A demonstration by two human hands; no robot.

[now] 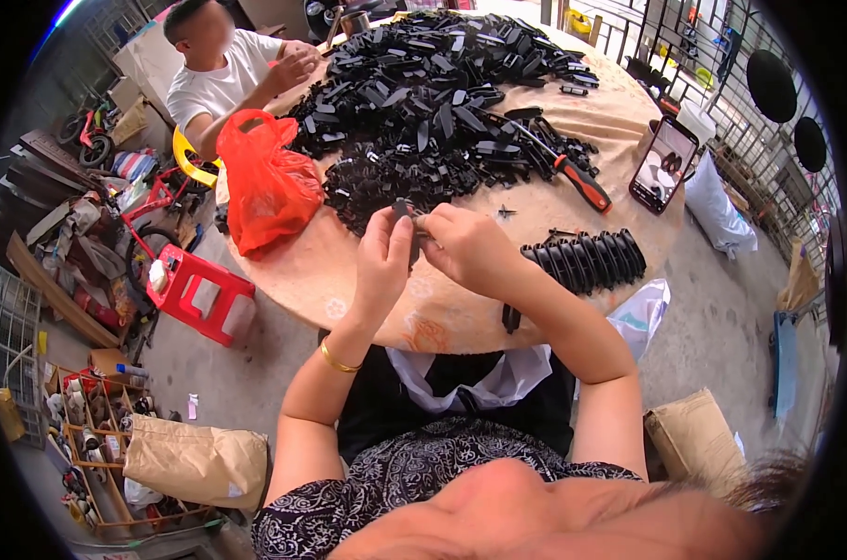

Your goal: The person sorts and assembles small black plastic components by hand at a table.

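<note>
Both my hands meet over the near side of a round table with a tan cloth [349,289]. Between the fingertips of my left hand [382,250] is a small black plastic part [415,248], held upright. The fingers of my right hand [468,246] pinch at the same part from the right; what their tips grip is partly hidden. Just beyond my hands spreads a big heap of loose black plastic parts [423,84]. To the right of my right hand, similar black pieces lie side by side in a neat row [587,262].
A red plastic bag [267,191] stands at the table's left edge. Right of the heap lie a red-and-black screwdriver [584,185] and a propped phone [664,164]. Across the table sits a person in a white shirt [232,75]. A red stool [199,291] stands left on the floor.
</note>
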